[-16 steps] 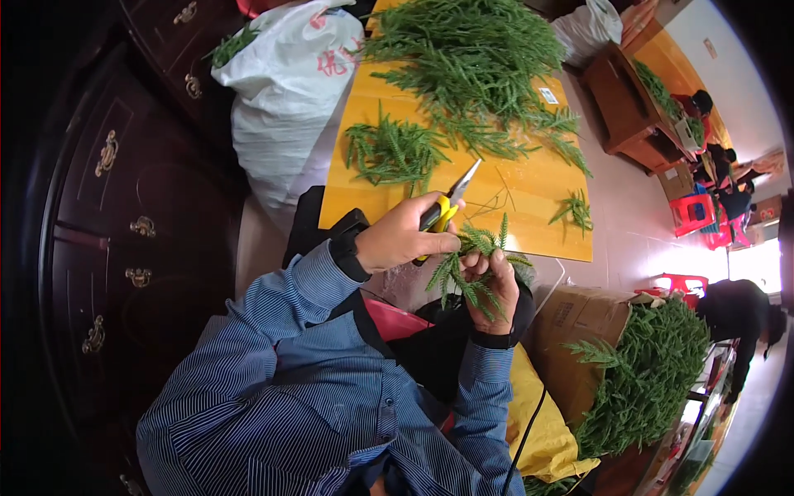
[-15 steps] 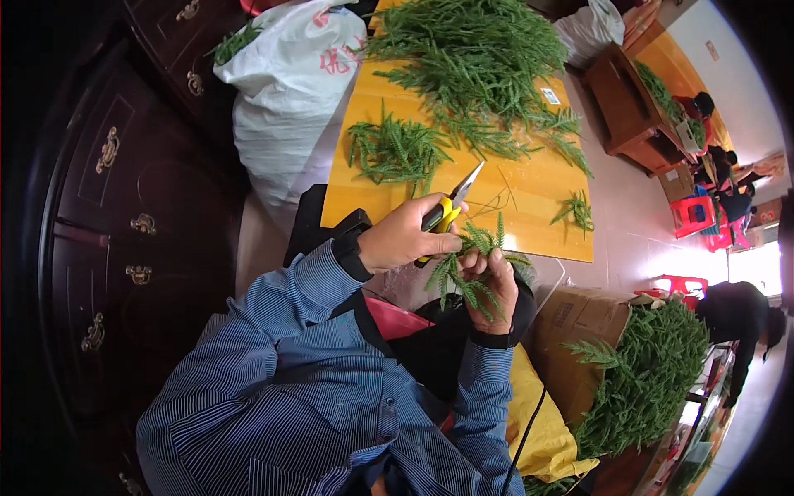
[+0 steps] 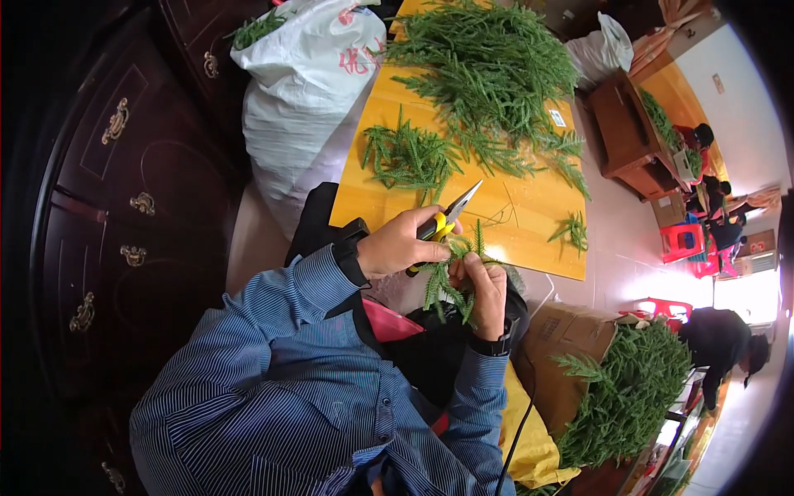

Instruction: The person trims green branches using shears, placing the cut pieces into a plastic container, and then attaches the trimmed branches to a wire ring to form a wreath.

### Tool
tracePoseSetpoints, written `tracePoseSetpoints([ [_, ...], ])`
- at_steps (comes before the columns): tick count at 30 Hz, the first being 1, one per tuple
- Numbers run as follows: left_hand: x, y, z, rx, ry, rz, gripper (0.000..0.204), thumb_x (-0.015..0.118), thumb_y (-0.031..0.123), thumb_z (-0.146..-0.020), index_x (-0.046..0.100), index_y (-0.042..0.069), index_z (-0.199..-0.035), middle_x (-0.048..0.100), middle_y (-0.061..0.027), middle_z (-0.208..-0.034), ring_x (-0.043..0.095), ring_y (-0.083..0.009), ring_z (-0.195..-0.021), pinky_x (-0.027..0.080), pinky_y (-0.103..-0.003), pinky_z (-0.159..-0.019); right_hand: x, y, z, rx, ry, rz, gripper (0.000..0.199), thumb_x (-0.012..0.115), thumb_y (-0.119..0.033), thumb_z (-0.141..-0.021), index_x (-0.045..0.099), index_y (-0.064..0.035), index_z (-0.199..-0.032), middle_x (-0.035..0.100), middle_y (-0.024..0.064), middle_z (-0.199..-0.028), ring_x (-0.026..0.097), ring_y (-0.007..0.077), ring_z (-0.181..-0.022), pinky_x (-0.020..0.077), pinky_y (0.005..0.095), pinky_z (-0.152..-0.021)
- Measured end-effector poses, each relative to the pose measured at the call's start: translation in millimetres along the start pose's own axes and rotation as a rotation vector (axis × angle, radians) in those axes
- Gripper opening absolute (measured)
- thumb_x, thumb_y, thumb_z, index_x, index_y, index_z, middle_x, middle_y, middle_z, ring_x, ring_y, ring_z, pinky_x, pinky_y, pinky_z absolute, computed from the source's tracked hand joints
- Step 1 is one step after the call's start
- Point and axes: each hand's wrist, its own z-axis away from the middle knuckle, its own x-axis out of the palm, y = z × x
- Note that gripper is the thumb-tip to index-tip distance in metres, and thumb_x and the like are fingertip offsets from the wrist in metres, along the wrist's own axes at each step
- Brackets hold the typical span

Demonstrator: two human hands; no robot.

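My left hand (image 3: 393,246) is closed round needle-nose pliers (image 3: 463,199) with black and yellow handles, their grey jaws pointing up and away over the table edge. Its thumb reaches to a green artificial fern-like sprig (image 3: 439,291). My right hand (image 3: 487,288) pinches the same sprig at its middle, thumb on top, and the leaves spread out on both sides. The join under the fingers is hidden. Just beyond, thin loose stems (image 3: 506,213) lie on the yellow table (image 3: 393,217).
A big heap of green sprigs (image 3: 488,70) covers the table's far part, with a smaller pile (image 3: 409,157) nearer. One sprig (image 3: 571,231) lies at right. A white sack (image 3: 306,107) stands left; a cardboard box (image 3: 562,339) spills greenery at right. People work further off.
My right hand has turned and drawn in closer to my left, with the sprig between them. The pliers stay in my left hand. The view has shifted slightly.
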Motion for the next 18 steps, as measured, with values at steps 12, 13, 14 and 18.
tracePoseSetpoints([
  [12,-33.2,8.9,14.6,0.163,0.284,0.102,0.034,0.063,0.004,-0.085,0.054,0.003,-0.119,0.056,-0.0020,-0.089,0.056,-0.0107,-0.075,0.047,-0.024,-0.068,19.4,-38.8,-55.1,-0.227,-0.022,0.770,0.028,0.057,-0.026,-0.098,0.065,0.0004,-0.090,0.062,0.0029,-0.076,0.058,0.0105,-0.067,0.0456,0.0243,-0.058],
  [13,-38.3,7.1,17.1,0.190,0.389,0.102,0.033,0.062,0.005,-0.087,0.054,0.003,-0.119,0.056,-0.0027,-0.088,0.057,-0.0113,-0.074,0.048,-0.026,-0.067,28.8,-45.8,-63.3,-0.233,-0.005,0.625,0.027,0.058,-0.026,-0.098,0.064,0.0002,-0.096,0.063,0.0029,-0.079,0.059,0.0111,-0.069,0.0477,0.0251,-0.060],
  [14,-44.9,4.6,20.4,0.216,0.494,0.104,0.032,0.062,0.006,-0.088,0.053,0.002,-0.119,0.056,-0.0034,-0.087,0.057,-0.0118,-0.073,0.049,-0.027,-0.065,39.6,-51.1,-74.1,-0.242,0.013,0.480,0.027,0.059,-0.026,-0.098,0.064,-0.0001,-0.101,0.064,0.0028,-0.083,0.060,0.0118,-0.070,0.0498,0.0258,-0.062],
  [18,-62.2,-0.6,29.9,0.253,0.471,0.132,0.032,0.061,0.006,-0.090,0.052,0.000,-0.121,0.057,-0.0038,-0.084,0.058,-0.0117,-0.072,0.049,-0.026,-0.064,43.5,-32.2,-147.8,-0.330,0.037,0.599,0.040,0.063,-0.031,-0.094,0.057,0.0003,-0.119,0.065,0.0121,-0.100,0.065,0.0186,-0.083,0.0538,0.0327,-0.071],
])
